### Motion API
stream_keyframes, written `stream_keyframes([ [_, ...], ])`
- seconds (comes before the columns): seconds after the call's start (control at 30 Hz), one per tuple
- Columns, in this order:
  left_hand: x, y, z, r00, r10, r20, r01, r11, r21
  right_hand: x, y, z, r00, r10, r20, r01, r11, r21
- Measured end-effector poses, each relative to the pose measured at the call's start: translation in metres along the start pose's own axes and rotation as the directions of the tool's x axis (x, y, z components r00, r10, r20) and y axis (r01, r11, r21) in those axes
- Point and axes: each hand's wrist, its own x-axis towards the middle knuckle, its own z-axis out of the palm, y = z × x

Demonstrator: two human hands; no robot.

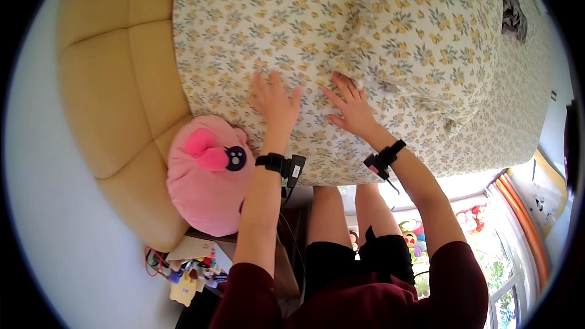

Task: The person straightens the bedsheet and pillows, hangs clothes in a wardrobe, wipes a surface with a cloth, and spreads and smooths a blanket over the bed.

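Both hands are over a bed sheet [244,18] printed with yellow and grey flowers. My left hand [275,102] has its fingers spread and slightly blurred, palm down on or just above the sheet. My right hand [353,108] also lies palm down with fingers apart, its fingertips by the edge of a bunched quilt [420,36] in the same print. Neither hand holds anything. A round pink plush toy [210,201] with a dark eye sits left of my left forearm. Each wrist wears a black strap with a small device.
A padded tan headboard [109,97] runs along the left. Below it, a bedside cabinet carries assorted small items [198,274]. A dark crumpled cloth [514,15] lies at the far right of the bed. Colourful toys [414,240] stand by the window at lower right.
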Motion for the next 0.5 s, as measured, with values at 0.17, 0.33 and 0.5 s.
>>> stream_keyframes([
  [0.17,-0.123,-0.024,0.074,0.857,-0.513,0.046,0.509,0.857,0.082,-0.098,-0.011,0.049,0.876,-0.295,0.38,0.283,0.955,0.089],
  [0.33,-0.165,-0.025,0.064,0.703,-0.679,0.213,0.701,0.712,-0.042,-0.16,-0.03,0.059,0.727,-0.49,0.481,0.383,0.871,0.309],
  [0.5,-0.173,-0.021,0.024,0.361,-0.683,0.635,0.876,0.481,0.019,-0.155,-0.006,-0.006,0.943,-0.099,0.319,-0.066,0.881,0.468],
])
